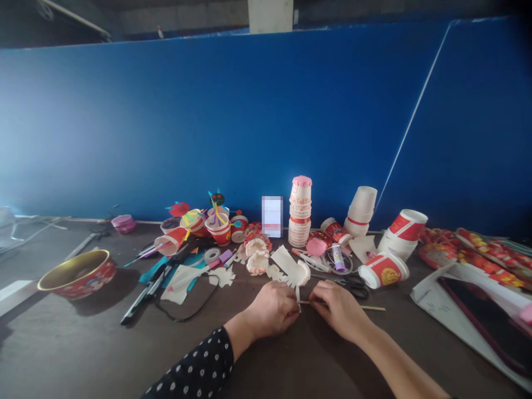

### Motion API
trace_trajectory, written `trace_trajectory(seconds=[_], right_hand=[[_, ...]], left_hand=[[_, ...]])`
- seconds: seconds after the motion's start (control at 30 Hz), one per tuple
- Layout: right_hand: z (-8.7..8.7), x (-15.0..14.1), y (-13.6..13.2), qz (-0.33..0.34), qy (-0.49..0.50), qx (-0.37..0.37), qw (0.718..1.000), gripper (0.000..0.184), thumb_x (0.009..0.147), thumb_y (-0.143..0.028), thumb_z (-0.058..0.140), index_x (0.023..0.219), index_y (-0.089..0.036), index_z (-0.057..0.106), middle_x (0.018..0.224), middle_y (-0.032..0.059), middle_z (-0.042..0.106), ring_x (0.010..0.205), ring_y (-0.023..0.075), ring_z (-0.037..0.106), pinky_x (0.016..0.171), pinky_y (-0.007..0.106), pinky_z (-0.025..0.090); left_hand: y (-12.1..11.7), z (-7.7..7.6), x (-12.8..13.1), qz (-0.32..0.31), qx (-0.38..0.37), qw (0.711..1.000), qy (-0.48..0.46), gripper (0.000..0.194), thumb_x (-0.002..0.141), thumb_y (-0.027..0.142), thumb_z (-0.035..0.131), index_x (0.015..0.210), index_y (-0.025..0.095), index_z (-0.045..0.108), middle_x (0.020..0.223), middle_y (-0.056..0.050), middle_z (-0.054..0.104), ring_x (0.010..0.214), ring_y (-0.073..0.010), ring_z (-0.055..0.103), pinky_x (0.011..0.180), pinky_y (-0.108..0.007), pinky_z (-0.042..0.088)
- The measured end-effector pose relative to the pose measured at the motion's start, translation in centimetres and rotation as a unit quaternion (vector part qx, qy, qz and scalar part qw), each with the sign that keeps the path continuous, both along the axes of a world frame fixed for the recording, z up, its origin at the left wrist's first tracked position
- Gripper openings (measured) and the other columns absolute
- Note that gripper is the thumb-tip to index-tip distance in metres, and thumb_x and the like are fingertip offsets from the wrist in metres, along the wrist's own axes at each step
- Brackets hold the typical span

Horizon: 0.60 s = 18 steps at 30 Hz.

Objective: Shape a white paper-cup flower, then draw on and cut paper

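A thin wooden stick (373,308) lies low over the table, running from my left fingertips to beyond my right hand. My right hand (338,307) pinches it between thumb and fingers. With its fingers curled, my left hand (274,307) closes at the stick's left end; its fingertips are partly hidden. Beside those fingers a narrow white paper strip (298,295) hangs down, touching the stick's end. Just beyond the hands are a cut paper-cup piece with a frilled edge (302,272) and a flat white paper piece (284,261). Black-handled scissors (353,287) lie past my right hand.
A stack of paper cups (300,221) stands behind the hands. Cups with coloured decorations (218,228) and a gold-lined bowl (78,274) are to the left. At right lie a red-and-white cup (384,270) and a phone (486,316) on papers. A blue partition (249,122) closes the back.
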State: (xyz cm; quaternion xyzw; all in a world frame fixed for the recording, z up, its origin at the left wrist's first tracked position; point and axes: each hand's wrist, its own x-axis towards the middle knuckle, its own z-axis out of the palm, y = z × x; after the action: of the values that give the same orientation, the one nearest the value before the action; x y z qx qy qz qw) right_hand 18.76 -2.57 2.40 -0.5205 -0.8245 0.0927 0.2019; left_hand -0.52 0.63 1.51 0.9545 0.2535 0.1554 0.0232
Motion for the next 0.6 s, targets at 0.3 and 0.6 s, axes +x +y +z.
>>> trace_trajectory(seconds=[0.3,0.6], right_hand=[[-0.04,-0.38,-0.09,0.035,0.019,-0.014,0.999,0.012,0.074,-0.014,0.05,0.072,-0.019,0.06,0.074,0.0004,0.058,0.076,0.0145,0.051,0.067,0.024,0.035],[0.67,-0.71,-0.24,0.051,0.017,-0.013,0.998,0.015,0.074,-0.011,0.049,0.071,-0.02,0.062,0.076,0.0001,0.059,0.076,0.0136,0.051,0.068,0.023,0.034]], left_hand=[[0.27,0.21,0.01,0.033,-0.046,0.998,-0.032,0.013,0.075,0.028,0.053,0.079,0.017,0.059,0.076,-0.002,0.061,0.073,-0.0146,0.054,0.067,-0.024,0.039],[0.12,0.46,0.3,0.053,-0.085,0.995,-0.015,0.018,0.079,0.031,0.049,0.078,0.018,0.062,0.079,-0.002,0.062,0.077,-0.0154,0.055,0.071,-0.024,0.039]])
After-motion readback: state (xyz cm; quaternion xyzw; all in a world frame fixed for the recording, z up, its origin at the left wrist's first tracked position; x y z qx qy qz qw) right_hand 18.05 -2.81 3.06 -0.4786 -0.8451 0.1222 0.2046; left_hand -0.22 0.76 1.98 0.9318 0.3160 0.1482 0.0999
